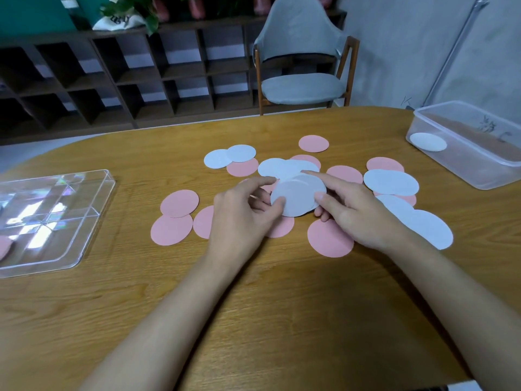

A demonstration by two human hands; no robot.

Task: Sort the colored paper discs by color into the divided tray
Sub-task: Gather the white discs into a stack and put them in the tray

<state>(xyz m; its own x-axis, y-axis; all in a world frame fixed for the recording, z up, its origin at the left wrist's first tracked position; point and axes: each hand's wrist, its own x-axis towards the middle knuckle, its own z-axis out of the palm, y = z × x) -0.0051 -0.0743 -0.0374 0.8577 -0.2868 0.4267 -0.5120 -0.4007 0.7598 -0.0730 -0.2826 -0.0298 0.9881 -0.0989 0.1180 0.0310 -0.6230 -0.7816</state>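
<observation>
The left grip (242,213) and right grip (358,215) each pinch one white disc (298,196) at its edge, pink discs (329,238) lying beneath and beside them on the counter (253,292).

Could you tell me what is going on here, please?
A person is sorting paper discs. The left hand and right hand together pinch a white disc over the pile. Pink discs and white discs lie scattered on the table. The clear tray at left holds a pink disc; the tub at right, a lone white disc.
</observation>
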